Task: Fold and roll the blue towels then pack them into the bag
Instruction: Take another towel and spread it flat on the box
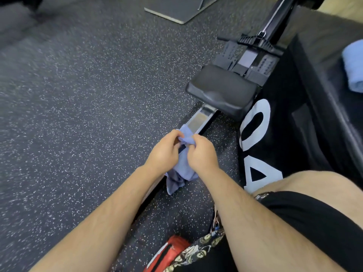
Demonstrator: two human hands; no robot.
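We pinch the top edge of the blue towel (182, 165) with our left hand (165, 152) and right hand (200, 154); it hangs limp, light and soft above the floor (78, 114), best held by its corners.

Soft even light; faint glare on seat pad (222, 91); motion blur upper L; wide-angle warp at edges

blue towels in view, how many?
2. One towel hangs bunched, pinched by the left hand and right hand; a second towel lies on the black box at the frame's right edge. Others may be hidden.
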